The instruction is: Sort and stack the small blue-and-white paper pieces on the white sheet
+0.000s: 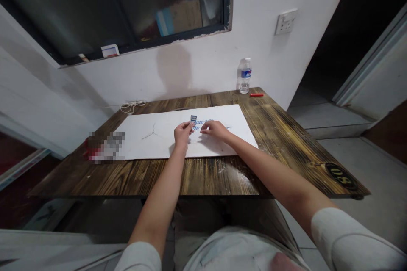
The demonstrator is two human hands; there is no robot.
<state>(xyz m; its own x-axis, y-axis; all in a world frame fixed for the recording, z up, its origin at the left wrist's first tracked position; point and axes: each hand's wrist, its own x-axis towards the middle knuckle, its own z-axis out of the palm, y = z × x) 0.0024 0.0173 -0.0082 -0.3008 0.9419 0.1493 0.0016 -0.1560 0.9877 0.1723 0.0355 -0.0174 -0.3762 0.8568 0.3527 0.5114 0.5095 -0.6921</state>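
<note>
My left hand [182,134] is closed, with a small blue-and-grey striped piece [193,118] pinched upright between its thumb and fingertips. What exactly the piece is, I cannot make out. Just to the right, my right hand [216,129] hovers low over the white board [165,148], its fingers curved and slightly apart, with nothing visible in them. Several similar blue striped pieces [199,122] lie on the board between and behind my hands. Thin dark lines [153,132] mark the board's left half.
The board rests on a dark wooden table [273,131]. A water bottle [244,76] and a red pen-like stick [256,95] are at the back right. A white cable [132,105] lies at the back left, and a blurred-out item [106,148] covers the board's left corner.
</note>
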